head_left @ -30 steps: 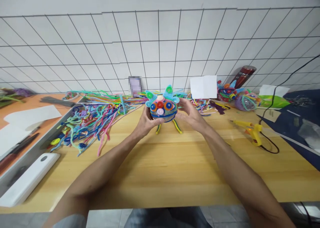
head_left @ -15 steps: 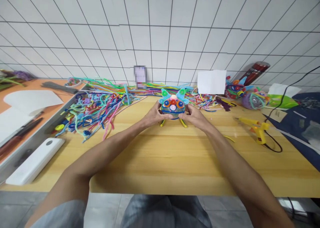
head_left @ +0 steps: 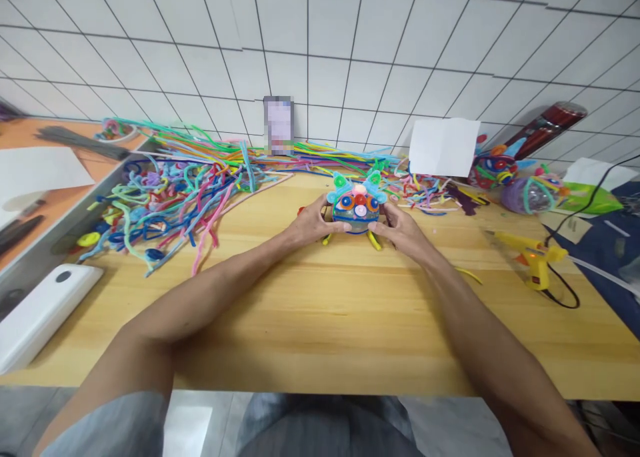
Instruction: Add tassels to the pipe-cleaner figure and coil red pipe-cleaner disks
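Observation:
A colourful pipe-cleaner animal figure (head_left: 357,210) faces me over the middle of the wooden table, with blue and green ears, orange-rimmed eyes, a red nose and yellow legs. My left hand (head_left: 315,225) grips its left side, thumb across the lower front. On the other side my right hand (head_left: 403,229) holds it the same way, its thumb near the left one. The fingers behind the figure are partly hidden. A small red piece shows just behind my left hand.
Loose pipe cleaners (head_left: 170,207) pile up at the left beside a white case (head_left: 50,310). A yellow glue gun (head_left: 539,263) with a black cord lies right. Behind stand a phone (head_left: 279,125), white paper (head_left: 444,147), a red flask (head_left: 550,127) and another figure (head_left: 525,193).
The camera view has shifted, so the surroundings appear moved and slightly larger. Both hands still hold the figure, which appears a little further right in the view.

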`<act>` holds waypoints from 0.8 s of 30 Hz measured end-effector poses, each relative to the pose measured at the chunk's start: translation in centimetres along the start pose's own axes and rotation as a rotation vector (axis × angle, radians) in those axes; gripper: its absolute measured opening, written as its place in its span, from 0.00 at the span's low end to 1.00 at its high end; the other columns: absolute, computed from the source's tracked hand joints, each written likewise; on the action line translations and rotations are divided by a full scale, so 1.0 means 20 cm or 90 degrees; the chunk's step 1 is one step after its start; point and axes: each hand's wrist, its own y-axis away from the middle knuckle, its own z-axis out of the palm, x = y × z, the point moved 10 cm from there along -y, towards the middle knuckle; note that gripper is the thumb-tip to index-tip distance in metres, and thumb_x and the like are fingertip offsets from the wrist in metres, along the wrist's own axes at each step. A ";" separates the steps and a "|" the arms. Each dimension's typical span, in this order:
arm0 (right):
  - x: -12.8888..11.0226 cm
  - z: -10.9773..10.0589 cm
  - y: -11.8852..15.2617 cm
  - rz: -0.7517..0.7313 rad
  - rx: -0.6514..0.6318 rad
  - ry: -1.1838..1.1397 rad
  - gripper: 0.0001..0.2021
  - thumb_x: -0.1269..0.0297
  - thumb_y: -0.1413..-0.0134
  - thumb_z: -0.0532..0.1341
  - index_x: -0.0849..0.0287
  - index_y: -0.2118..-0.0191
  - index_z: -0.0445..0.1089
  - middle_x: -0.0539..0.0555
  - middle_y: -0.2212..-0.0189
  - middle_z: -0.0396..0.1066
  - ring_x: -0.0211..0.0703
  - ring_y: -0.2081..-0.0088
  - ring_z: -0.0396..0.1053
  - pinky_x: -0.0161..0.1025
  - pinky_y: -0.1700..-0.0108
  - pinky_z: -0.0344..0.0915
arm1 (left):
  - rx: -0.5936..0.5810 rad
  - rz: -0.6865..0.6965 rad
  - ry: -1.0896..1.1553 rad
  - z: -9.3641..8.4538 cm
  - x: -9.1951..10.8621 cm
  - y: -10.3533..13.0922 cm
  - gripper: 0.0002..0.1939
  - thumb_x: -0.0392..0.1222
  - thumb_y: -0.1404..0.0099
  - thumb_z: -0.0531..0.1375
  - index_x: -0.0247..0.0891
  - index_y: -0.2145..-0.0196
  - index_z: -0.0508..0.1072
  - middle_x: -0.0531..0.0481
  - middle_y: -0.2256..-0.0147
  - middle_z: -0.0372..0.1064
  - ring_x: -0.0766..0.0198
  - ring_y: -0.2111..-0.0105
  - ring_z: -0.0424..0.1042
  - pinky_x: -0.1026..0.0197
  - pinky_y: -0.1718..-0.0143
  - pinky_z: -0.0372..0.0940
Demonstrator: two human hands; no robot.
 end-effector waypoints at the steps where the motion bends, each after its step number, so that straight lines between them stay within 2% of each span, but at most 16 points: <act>1: 0.00 0.01 0.01 0.013 -0.004 -0.019 0.26 0.43 0.49 0.73 0.54 0.51 0.74 0.53 0.57 0.77 0.45 0.60 0.74 0.42 0.59 0.72 | -0.011 -0.002 0.006 0.01 0.00 0.00 0.37 0.52 0.45 0.76 0.39 0.42 0.72 0.43 0.43 0.77 0.50 0.46 0.78 0.49 0.43 0.73; 3: 0.01 0.03 0.02 0.052 -0.021 -0.055 0.26 0.44 0.48 0.73 0.55 0.51 0.72 0.51 0.63 0.75 0.42 0.67 0.71 0.39 0.65 0.70 | -0.021 -0.002 0.015 0.02 -0.01 0.00 0.38 0.53 0.46 0.76 0.39 0.41 0.71 0.42 0.42 0.75 0.50 0.45 0.77 0.49 0.43 0.73; 5: 0.04 0.04 0.04 0.089 -0.032 -0.070 0.26 0.45 0.49 0.74 0.56 0.52 0.70 0.47 0.69 0.71 0.36 0.75 0.64 0.36 0.74 0.64 | -0.015 0.003 0.008 0.02 -0.02 0.00 0.39 0.53 0.46 0.77 0.39 0.41 0.71 0.42 0.42 0.75 0.49 0.44 0.77 0.50 0.44 0.73; 7: 0.05 0.05 0.04 0.099 -0.036 -0.078 0.25 0.46 0.49 0.74 0.56 0.54 0.68 0.45 0.71 0.69 0.34 0.78 0.61 0.35 0.77 0.59 | -0.011 0.008 0.002 0.02 -0.02 0.00 0.39 0.54 0.46 0.77 0.40 0.41 0.71 0.42 0.42 0.75 0.49 0.44 0.77 0.49 0.44 0.72; 14: 0.05 0.06 0.04 0.078 -0.054 -0.076 0.27 0.46 0.50 0.74 0.56 0.52 0.69 0.48 0.66 0.71 0.35 0.74 0.62 0.34 0.76 0.59 | -0.028 0.003 -0.020 0.03 0.01 0.02 0.40 0.57 0.44 0.75 0.39 0.40 0.70 0.41 0.44 0.76 0.48 0.44 0.76 0.48 0.44 0.72; 20: 0.09 0.04 0.04 0.074 -0.032 -0.042 0.25 0.47 0.51 0.75 0.58 0.55 0.70 0.49 0.65 0.70 0.36 0.71 0.63 0.35 0.73 0.61 | -0.030 -0.015 -0.090 0.01 0.05 0.04 0.40 0.58 0.47 0.77 0.37 0.44 0.71 0.44 0.53 0.80 0.45 0.48 0.78 0.51 0.48 0.73; 24: 0.10 0.04 0.04 0.068 -0.031 -0.041 0.28 0.46 0.51 0.74 0.58 0.51 0.70 0.51 0.62 0.72 0.38 0.68 0.65 0.36 0.71 0.63 | -0.023 -0.012 -0.110 0.01 0.06 0.04 0.39 0.58 0.47 0.77 0.37 0.45 0.72 0.46 0.56 0.80 0.45 0.49 0.78 0.51 0.49 0.73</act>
